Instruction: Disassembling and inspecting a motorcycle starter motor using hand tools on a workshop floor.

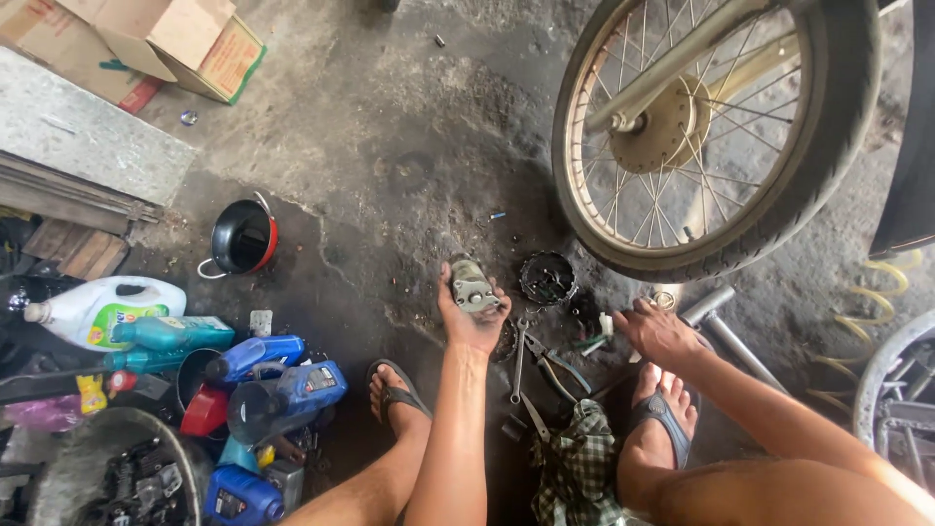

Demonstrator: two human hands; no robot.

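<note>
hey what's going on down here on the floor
A person squats on an oil-stained concrete floor beside a spoked motorcycle wheel. The left hand holds up a small grey metal part. The right hand reaches down among small parts near pliers. Blue oil bottles lie to the left.

this is a motorbike repair workshop, and i'm squatting on its oil-stained concrete floor (409,146). a spoked motorcycle wheel (716,127) with its tyre on stands right in front of me. pliers (550,365) and a spanner (519,360) lie loose on the ground beside small greasy parts. blue motor oil bottles (282,385) crowd together at my left (a red and black funnel (243,237) sits near them), and worn cardboard boxes (146,44) are stacked by the wall.
</note>
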